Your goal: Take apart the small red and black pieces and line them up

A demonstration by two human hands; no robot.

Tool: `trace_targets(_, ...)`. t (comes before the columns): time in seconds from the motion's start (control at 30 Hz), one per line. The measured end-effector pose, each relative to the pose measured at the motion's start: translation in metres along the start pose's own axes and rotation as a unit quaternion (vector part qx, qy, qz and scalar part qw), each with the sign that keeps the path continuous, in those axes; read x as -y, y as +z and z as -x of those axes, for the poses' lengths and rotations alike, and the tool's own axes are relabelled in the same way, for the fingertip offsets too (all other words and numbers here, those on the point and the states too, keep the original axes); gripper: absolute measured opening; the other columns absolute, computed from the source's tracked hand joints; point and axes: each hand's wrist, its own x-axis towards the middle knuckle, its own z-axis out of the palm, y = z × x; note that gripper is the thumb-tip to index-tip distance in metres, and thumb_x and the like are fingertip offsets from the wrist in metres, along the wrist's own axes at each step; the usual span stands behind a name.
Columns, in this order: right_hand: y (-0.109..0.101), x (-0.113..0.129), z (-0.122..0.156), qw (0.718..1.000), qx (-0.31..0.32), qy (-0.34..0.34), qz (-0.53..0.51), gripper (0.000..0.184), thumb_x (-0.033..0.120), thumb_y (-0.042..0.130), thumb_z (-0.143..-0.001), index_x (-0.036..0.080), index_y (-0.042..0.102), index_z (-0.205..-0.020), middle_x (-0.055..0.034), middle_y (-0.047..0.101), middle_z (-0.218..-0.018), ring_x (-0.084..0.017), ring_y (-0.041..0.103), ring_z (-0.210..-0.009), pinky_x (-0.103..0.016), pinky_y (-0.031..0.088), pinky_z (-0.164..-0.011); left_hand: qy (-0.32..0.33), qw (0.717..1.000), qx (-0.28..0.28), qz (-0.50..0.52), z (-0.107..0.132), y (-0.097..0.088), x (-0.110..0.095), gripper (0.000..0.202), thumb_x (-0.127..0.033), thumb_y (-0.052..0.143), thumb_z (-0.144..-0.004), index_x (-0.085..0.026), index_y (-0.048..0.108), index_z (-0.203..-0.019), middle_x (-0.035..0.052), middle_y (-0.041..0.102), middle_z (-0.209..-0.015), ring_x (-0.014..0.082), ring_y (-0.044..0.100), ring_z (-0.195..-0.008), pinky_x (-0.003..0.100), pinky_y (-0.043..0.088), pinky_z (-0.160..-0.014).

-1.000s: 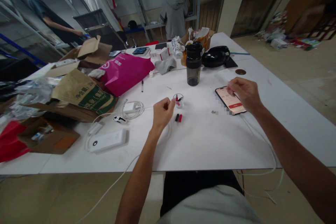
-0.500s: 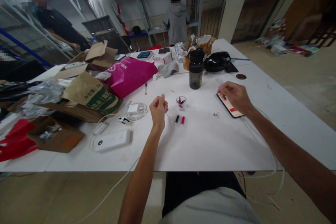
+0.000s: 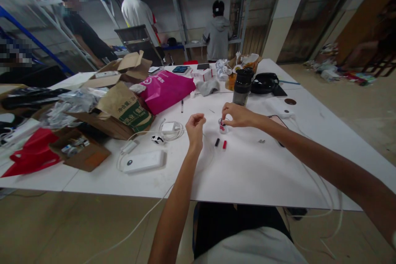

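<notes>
Two bare forearms reach up from the bottom of the frame over a white table [image 3: 247, 173]. Nearest the lower edge, a white cable [image 3: 139, 218] trails off the table front toward the lower left. Left of centre lies a white power bank [image 3: 142, 161], with a coiled white charger cable [image 3: 170, 128] just beyond it.

At centre frame the left hand [image 3: 195, 126] is curled with fingers pinched together; whether anything is in the pinch is too small to tell. Just right of it, two small caps, one black [image 3: 217, 142] and one red [image 3: 224, 144], lie side by side on the table. Directly above them the right hand [image 3: 236, 115] has its fingertips closed on the rim of a small clear cup [image 3: 222, 126] holding red and dark bits; the cup stands on the table between the two hands. A phone [image 3: 276, 121] peeks out behind the right forearm.

Farther back stands a dark shaker bottle [image 3: 242, 87], with black headphones [image 3: 265, 83] to its right and a magenta bag [image 3: 165, 90] to its left. Cardboard boxes [image 3: 123, 70] and a brown paper sack [image 3: 125, 107] crowd the left side of the table, with a red bag [image 3: 32, 154] at the left edge. Along the top, three people stand by metal shelving [image 3: 173, 4].
</notes>
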Motion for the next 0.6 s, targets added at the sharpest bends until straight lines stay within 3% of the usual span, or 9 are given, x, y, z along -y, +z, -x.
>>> trace_targets(0.2, 0.004, -0.003, -0.013, 0.999, 0.018, -0.014, -0.026, 0.011, 0.032, 0.083, -0.088, 0.021, 0.083, -0.090, -0.0119, 0.071, -0.115, -0.029, 0.069, -0.111, -0.043, 0.051, -0.104, -0.010, 1.000, 0.016, 0.007, 0.002, -0.001, -0.003, 0.018, -0.013, 0.072, -0.068, -0.019, 0.073, -0.085, -0.0004, 0.068, -0.082, 0.0143, 0.063, -0.079, 0.027, 0.049, -0.077)
trace_targets(0.6, 0.022, -0.015, -0.011, 0.999, -0.006, 0.008, -0.053, 0.020, 0.042, 0.080, -0.093, 0.023, 0.084, -0.097, -0.0114, 0.074, -0.118, -0.029, 0.070, -0.110, -0.042, 0.053, -0.104, -0.002, 0.997, 0.062, -0.035, 0.009, 0.007, -0.010, 0.010, -0.025, 0.075, -0.079, -0.019, 0.073, -0.086, 0.0017, 0.071, -0.087, 0.0159, 0.065, -0.085, 0.028, 0.052, -0.080)
